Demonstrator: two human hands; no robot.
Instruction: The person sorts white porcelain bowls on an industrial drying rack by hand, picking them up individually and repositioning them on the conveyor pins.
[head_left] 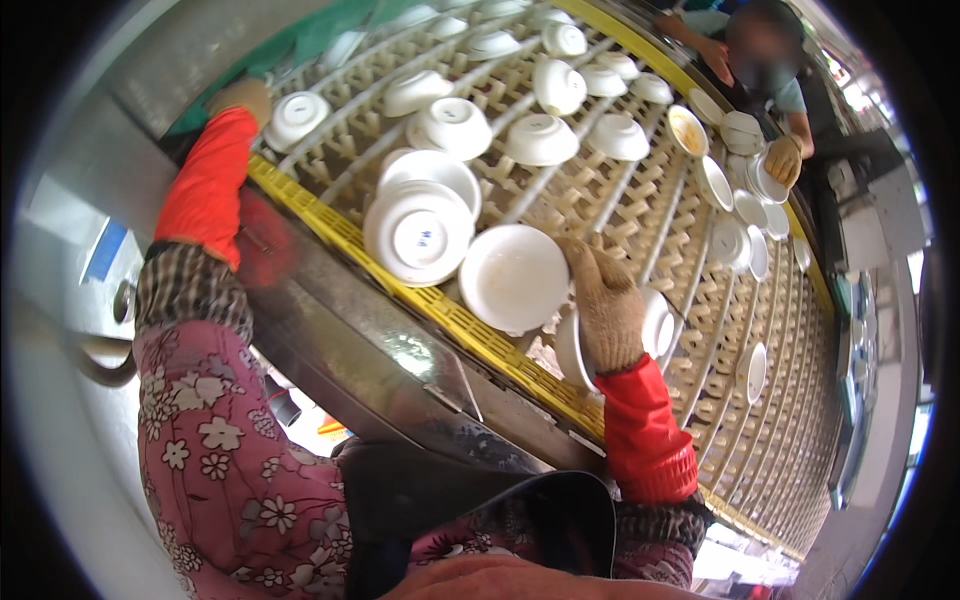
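Note:
My left hand (pixel 242 100), in a tan knit glove and red sleeve, is at the belt's far left edge beside an upside-down white bowl (pixel 296 121). Its fingers are mostly hidden. My right hand (pixel 610 310), in a matching glove, has its fingers closed at the right rim of a white bowl (pixel 514 278) whose inside faces me. Partly behind that hand are a white bowl (pixel 570 352) and another small bowl (pixel 656 322). Left of the held bowl, an upturned bowl (pixel 418 232) overlaps another white bowl (pixel 437 178).
A wide conveyor belt (pixel 715 400) of beige pegs and rods carries several more white bowls, many upside down. A yellow perforated edge strip (pixel 320 222) and a metal ledge (pixel 400 350) run along my side. Across the belt, a co-worker's gloved hand (pixel 783 162) touches stacked bowls.

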